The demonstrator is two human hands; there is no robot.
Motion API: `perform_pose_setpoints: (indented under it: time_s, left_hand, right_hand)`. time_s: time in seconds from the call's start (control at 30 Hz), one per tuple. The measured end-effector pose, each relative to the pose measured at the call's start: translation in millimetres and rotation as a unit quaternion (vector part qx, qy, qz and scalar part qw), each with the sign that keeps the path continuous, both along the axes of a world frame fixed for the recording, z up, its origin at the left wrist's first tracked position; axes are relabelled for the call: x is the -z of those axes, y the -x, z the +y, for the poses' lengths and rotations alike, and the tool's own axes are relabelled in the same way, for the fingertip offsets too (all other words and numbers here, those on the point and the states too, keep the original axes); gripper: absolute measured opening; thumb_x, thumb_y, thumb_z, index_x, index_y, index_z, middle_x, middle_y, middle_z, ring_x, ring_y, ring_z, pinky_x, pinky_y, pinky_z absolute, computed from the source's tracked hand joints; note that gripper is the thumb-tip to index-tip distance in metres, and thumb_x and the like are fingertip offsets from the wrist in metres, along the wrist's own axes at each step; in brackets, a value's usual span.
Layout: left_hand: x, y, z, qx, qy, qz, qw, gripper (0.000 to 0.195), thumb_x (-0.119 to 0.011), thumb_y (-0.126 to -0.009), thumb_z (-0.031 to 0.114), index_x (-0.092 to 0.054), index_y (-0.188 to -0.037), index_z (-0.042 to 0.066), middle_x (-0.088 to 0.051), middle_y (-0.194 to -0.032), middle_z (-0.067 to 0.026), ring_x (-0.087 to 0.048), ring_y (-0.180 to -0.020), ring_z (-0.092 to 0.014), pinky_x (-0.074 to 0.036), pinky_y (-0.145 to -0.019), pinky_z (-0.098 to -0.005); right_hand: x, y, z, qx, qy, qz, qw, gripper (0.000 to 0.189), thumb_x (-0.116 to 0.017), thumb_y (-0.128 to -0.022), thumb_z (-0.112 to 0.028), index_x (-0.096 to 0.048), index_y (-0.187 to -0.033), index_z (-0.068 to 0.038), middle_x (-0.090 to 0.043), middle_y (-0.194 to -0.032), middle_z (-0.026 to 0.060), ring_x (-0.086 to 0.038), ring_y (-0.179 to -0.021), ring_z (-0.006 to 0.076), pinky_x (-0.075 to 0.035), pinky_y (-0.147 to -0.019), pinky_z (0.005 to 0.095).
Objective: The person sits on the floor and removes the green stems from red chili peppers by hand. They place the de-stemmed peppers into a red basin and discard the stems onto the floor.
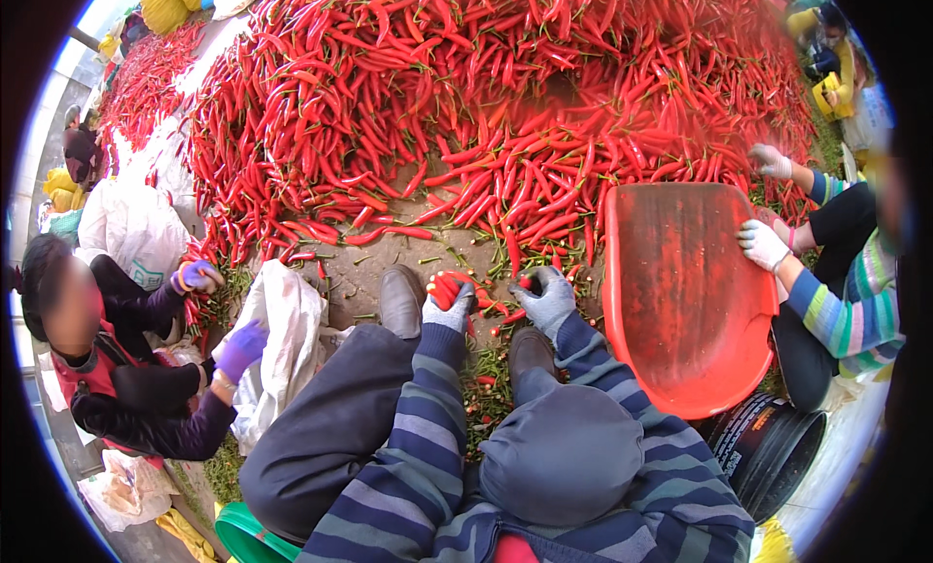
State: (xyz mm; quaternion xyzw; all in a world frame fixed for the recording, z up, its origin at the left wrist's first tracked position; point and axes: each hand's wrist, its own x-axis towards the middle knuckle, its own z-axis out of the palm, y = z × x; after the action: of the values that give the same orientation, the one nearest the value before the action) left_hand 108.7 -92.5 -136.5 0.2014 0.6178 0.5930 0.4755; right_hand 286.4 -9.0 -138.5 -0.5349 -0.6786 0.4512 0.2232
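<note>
My left hand (452,311), in a grey knitted glove, is closed around a bunch of red chili peppers (442,290) whose blunt ends point up and left. To its right, my right hand (548,301), gloved alike, pinches a red chili pepper (525,281) between thumb and fingers; most of that pepper is hidden. Beyond both hands rises a broad heap of red chili peppers (379,89), many with green stems. Cut green stems and red bits (487,410) litter the ground between my shoes.
A red plastic scoop (685,293) leans at my right, above a black bucket (765,446). At my left are a white sack (280,330) and a green tub (251,534). Gloved co-workers sit on both sides, the left one's purple glove (244,348) near the sack.
</note>
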Motion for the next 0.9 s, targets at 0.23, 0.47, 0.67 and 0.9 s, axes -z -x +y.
perform_pose_setpoints:
  time_s: [0.23,0.47,0.67,0.9]
  left_hand:
    - [-34,-20,9,0.261,0.029,0.100,0.960,0.015,-0.070,-0.089,0.016,-0.065,-0.097,0.004,-0.065,-0.083,-0.0027,-0.061,-0.076,-0.013,-0.048,-0.067,-0.0307]
    - [-11,-26,2,0.313,0.080,0.205,0.924,0.028,-0.078,-0.080,0.024,-0.065,-0.096,0.004,-0.066,-0.082,-0.0021,-0.061,-0.076,-0.013,-0.049,-0.070,-0.0330]
    - [-13,-22,-7,0.310,0.092,0.066,0.944,0.028,-0.075,-0.082,0.024,-0.065,-0.098,0.003,-0.066,-0.083,-0.0028,-0.062,-0.074,-0.015,-0.050,-0.068,-0.0331]
    - [-21,-18,-6,0.220,0.135,-0.141,0.956,0.023,-0.072,-0.083,0.020,-0.065,-0.098,0.003,-0.066,-0.083,-0.0051,-0.063,-0.072,-0.015,-0.051,-0.064,-0.0298]
  right_hand:
    - [3,4,-16,0.114,0.170,0.188,0.961,0.024,-0.077,-0.084,-0.016,-0.058,-0.093,-0.004,-0.064,-0.076,0.0024,-0.057,-0.062,0.0070,-0.047,-0.055,0.0250]
    - [-12,-12,-7,-0.043,0.059,-0.093,0.993,0.051,-0.062,-0.088,-0.054,-0.068,-0.089,-0.003,-0.065,-0.071,0.0163,-0.063,-0.063,0.0282,-0.049,-0.061,0.0406]
    - [-14,-15,1,-0.058,0.243,0.004,0.968,0.053,-0.058,-0.091,-0.057,-0.062,-0.081,-0.005,-0.059,-0.062,0.0125,-0.055,-0.050,0.0241,-0.043,-0.047,0.0363]
    - [1,-11,-8,0.073,0.364,0.149,0.916,0.037,-0.058,-0.095,-0.045,-0.061,-0.087,-0.009,-0.061,-0.064,0.0043,-0.054,-0.049,0.0137,-0.039,-0.041,0.0285]
